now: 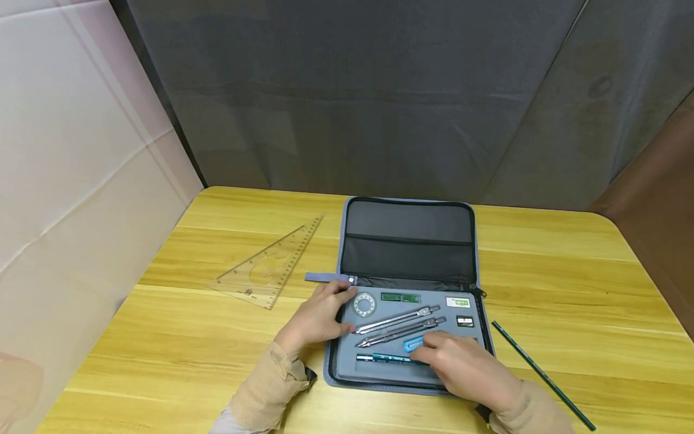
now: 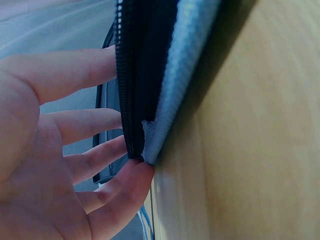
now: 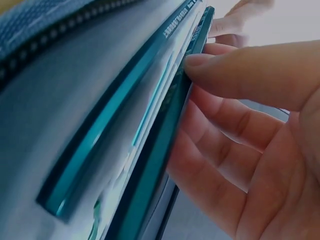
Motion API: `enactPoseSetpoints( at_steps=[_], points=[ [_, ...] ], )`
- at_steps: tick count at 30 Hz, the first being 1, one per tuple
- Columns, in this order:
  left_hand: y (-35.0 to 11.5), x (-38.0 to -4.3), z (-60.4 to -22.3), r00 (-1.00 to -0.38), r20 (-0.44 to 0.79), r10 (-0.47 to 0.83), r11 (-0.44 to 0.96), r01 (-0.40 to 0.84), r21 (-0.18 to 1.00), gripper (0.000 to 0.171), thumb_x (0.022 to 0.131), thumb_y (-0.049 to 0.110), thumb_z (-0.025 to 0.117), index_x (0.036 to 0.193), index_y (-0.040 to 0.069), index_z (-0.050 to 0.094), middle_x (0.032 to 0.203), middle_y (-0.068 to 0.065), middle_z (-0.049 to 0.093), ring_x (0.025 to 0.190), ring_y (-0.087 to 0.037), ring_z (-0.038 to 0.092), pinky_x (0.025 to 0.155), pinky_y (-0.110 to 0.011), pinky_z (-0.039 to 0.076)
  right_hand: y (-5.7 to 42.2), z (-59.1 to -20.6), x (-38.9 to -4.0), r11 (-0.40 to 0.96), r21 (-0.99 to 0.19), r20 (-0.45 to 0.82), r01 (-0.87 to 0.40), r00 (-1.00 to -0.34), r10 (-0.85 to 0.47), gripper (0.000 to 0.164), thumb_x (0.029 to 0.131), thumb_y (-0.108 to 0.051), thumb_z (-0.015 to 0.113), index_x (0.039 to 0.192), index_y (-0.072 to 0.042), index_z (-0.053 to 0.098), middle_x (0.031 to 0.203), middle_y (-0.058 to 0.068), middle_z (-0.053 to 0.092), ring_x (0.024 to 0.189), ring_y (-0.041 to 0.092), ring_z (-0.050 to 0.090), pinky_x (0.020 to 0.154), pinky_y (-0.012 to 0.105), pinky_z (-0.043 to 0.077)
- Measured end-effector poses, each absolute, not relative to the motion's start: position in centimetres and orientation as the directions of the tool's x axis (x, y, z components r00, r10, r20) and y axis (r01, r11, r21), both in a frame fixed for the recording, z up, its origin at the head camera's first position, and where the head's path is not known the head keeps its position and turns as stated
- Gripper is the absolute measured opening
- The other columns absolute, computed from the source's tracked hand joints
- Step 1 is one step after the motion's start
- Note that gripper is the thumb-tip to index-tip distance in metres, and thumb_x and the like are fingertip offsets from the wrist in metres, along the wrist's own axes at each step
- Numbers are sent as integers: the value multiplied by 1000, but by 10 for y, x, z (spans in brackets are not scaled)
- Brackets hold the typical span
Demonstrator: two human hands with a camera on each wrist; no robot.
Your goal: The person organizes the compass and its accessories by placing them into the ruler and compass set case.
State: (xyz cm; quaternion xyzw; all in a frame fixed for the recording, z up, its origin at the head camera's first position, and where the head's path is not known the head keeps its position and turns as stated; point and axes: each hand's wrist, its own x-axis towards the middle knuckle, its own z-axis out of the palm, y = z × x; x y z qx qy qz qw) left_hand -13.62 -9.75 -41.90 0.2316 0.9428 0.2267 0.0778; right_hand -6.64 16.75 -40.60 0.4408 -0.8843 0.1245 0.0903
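An open zip case (image 1: 409,256) lies on the table with a grey tray (image 1: 390,377) of drawing tools. My left hand (image 1: 320,313) rests at the tray's left edge; in the left wrist view its fairly straight fingers (image 2: 95,122) touch the case's zipped rim. With thumb and fingers, my right hand (image 1: 468,367) pinches a dark green pencil (image 3: 155,145) over the tray's front slot. Another green pencil (image 3: 105,125) lies in that slot, partly hidden by the hand in the head view. A blue item (image 1: 413,344) shows just beyond the right fingers.
Two metal compasses (image 1: 398,319) lie in the tray, along with a round dial (image 1: 364,304), a green box (image 1: 400,298), an eraser (image 1: 458,302) and a sharpener (image 1: 464,321). A clear set square (image 1: 271,265) lies left; a loose green pencil (image 1: 542,374) lies right.
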Motion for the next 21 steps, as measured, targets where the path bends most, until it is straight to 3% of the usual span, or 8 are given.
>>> enactPoseSetpoints(
  at_steps=[21],
  points=[
    [-97,-136,-418,-881,-45,470,794,401,458,66,72,29,75,130,7,50,132,-10,44,118,-34,40,89,-48,42,151,-407,-66,575,-132,201,-807,-590,-782,25,75,2,63,84,-21,65,75,-12,51,68,6,54,46,19,40]
  ],
)
